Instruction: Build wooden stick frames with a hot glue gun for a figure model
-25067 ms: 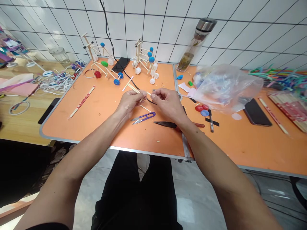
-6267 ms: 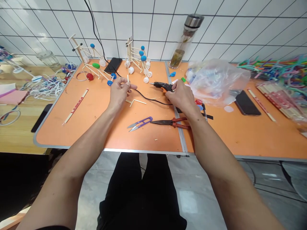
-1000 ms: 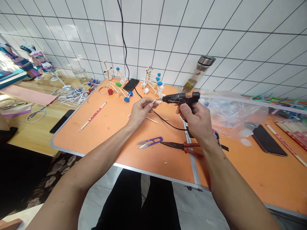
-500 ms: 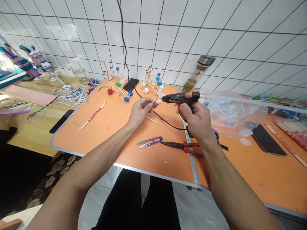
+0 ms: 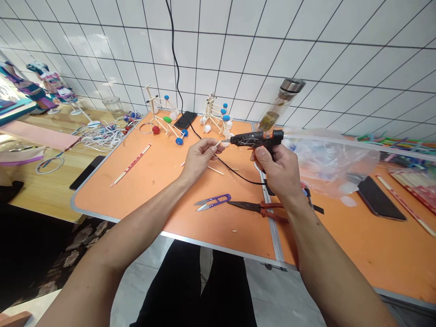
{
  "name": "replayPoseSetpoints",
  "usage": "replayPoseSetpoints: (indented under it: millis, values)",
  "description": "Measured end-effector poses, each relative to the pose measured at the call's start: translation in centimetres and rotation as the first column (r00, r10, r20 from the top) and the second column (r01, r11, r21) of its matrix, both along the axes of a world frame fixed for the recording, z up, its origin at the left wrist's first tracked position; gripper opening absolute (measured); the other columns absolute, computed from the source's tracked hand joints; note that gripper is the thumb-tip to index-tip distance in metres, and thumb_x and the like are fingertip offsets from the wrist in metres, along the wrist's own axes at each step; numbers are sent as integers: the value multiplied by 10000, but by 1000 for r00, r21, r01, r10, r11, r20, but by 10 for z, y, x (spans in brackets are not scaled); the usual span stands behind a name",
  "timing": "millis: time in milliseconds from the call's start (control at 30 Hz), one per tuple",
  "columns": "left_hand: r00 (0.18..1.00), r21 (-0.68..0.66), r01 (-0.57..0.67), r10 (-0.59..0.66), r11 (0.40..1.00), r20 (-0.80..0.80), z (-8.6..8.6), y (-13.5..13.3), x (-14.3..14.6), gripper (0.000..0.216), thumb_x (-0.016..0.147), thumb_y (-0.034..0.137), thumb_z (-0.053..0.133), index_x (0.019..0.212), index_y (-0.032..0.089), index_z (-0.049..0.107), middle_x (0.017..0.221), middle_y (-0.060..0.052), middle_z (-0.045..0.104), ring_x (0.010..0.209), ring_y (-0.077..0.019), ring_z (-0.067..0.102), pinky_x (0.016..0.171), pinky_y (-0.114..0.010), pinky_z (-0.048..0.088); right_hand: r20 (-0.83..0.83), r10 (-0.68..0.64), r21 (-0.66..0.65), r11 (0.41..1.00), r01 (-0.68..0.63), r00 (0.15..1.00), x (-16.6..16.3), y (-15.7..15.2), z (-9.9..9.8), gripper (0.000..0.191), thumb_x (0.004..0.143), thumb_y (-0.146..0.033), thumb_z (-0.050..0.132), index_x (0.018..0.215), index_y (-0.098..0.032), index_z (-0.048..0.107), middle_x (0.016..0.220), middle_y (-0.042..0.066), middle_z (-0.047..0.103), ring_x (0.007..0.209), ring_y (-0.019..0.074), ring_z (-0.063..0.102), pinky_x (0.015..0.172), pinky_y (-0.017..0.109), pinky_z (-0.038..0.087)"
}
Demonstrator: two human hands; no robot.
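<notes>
My gun point(image 5: 256, 140) looks plastic, with a metal nozzle point(image 5: 226, 141); my stick point(image 5: 218, 144), matt wood. Smooth table point(image 5: 190, 218) at centre, crinkled plastic bag point(image 5: 335, 170) at right, glossy tiles point(image 5: 213, 54) across the top.

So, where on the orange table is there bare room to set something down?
The orange table looks bare between the wrapped chopsticks and left forearm, and between the far-right phone and near edge. The back is crowded with stick models, a bottle and a plastic bag; snips and pliers lie mid-front.

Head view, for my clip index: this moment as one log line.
left hand: pinching stick; right hand: gripping glue gun; nozzle: by stick's end; purple snips: on table
</notes>
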State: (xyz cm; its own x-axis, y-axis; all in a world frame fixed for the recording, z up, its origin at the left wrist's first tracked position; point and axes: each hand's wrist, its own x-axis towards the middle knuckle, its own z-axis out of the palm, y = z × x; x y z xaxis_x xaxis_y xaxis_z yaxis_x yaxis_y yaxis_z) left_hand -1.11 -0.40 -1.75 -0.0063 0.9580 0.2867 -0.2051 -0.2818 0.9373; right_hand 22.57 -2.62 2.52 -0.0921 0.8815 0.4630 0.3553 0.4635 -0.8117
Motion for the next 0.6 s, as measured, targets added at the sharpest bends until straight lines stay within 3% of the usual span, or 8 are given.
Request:
replayPoseSetpoints:
  millis: [600]
  values:
    - [1000,-10,2,-2,1000,9,-3,2,0,136,979,339,776,1024,211,774,1037,-55,867,961,-153,789,795,-244,606,13,-11,5,1000,11,1000,-1,-1,0,649,966,-874,695,825,-240,703,661,1,559,594,153,431,554,334,303]
